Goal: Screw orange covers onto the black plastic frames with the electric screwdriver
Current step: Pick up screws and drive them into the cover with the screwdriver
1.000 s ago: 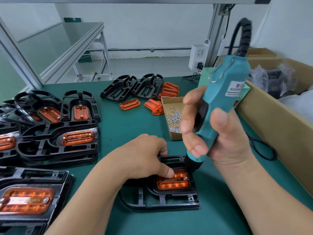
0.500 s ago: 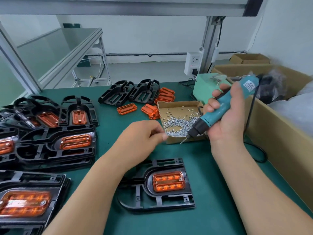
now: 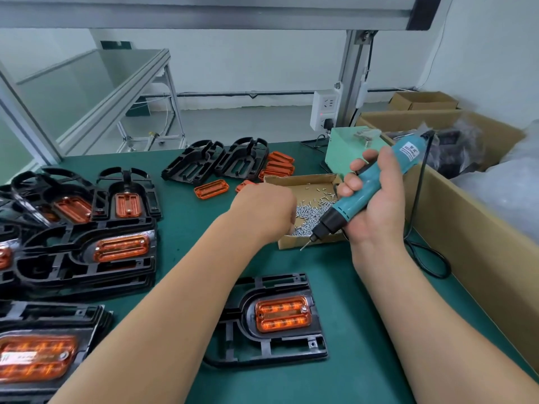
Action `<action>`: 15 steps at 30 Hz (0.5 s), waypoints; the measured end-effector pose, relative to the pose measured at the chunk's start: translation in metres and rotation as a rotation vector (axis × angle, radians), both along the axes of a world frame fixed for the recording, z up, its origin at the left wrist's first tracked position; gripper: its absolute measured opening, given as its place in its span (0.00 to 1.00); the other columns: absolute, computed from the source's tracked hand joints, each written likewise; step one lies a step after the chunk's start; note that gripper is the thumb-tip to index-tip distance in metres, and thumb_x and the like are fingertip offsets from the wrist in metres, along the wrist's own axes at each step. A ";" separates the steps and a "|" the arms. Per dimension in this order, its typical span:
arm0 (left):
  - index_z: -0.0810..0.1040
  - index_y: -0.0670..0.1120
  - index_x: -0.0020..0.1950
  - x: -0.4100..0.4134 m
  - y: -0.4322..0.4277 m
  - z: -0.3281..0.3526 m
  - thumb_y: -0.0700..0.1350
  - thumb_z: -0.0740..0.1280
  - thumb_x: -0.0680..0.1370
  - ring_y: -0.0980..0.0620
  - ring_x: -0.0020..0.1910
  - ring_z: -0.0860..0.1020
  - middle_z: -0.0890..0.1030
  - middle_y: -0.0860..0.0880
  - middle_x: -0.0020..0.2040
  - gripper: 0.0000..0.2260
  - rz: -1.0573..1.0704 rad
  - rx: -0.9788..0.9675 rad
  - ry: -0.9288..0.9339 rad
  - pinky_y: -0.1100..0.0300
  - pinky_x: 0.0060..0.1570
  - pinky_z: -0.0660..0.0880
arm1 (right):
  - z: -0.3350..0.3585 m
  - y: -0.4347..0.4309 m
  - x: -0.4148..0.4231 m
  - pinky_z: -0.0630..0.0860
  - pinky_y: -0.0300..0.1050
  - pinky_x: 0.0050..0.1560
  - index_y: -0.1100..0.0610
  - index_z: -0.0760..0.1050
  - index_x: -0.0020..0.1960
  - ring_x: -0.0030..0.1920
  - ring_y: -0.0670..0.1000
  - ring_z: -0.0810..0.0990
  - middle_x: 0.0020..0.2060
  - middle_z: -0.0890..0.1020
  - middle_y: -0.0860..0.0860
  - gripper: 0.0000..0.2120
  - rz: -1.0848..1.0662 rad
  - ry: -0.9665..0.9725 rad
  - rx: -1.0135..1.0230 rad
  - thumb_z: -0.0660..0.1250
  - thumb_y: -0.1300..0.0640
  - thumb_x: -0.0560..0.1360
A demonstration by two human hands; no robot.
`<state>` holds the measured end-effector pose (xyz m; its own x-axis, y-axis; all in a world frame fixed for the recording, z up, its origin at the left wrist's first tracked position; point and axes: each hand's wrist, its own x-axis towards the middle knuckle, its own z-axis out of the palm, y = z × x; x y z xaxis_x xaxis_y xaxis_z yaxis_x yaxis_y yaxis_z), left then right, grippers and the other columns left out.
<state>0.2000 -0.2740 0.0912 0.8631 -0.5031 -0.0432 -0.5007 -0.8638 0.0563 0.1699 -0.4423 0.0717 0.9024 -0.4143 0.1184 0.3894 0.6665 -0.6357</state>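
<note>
Your right hand (image 3: 377, 212) grips the teal electric screwdriver (image 3: 345, 206). Your left hand (image 3: 262, 209) curls over small loose steel screws (image 3: 309, 213) beside it, grasp hidden. They look light and slippery: pinch one by its head.

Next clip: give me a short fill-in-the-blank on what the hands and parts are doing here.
The right hand grips the teal electric ____. The left hand is over the cardboard box of loose ____. The black frame nearest the person carries an ____ cover.
Missing: screwdriver; screws; orange.
</note>
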 end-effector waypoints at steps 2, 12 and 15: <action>0.87 0.52 0.55 0.002 -0.005 0.001 0.54 0.74 0.78 0.45 0.55 0.81 0.85 0.50 0.52 0.09 -0.005 0.040 0.018 0.50 0.55 0.80 | 0.000 0.001 0.000 0.71 0.39 0.30 0.55 0.75 0.51 0.28 0.46 0.71 0.38 0.79 0.50 0.10 0.003 0.001 -0.002 0.65 0.49 0.85; 0.81 0.51 0.45 0.007 0.005 -0.019 0.57 0.71 0.80 0.47 0.45 0.79 0.81 0.52 0.40 0.11 0.025 -0.206 0.054 0.55 0.39 0.71 | 0.000 0.000 0.000 0.72 0.39 0.30 0.55 0.76 0.51 0.29 0.46 0.72 0.38 0.79 0.51 0.09 -0.003 -0.012 0.002 0.66 0.50 0.85; 0.78 0.53 0.42 0.007 0.008 -0.022 0.55 0.71 0.81 0.50 0.43 0.78 0.80 0.54 0.39 0.11 0.054 -0.319 0.085 0.56 0.39 0.71 | 0.000 0.000 0.000 0.72 0.39 0.30 0.55 0.76 0.51 0.29 0.46 0.71 0.38 0.79 0.51 0.09 0.001 -0.018 -0.005 0.65 0.50 0.85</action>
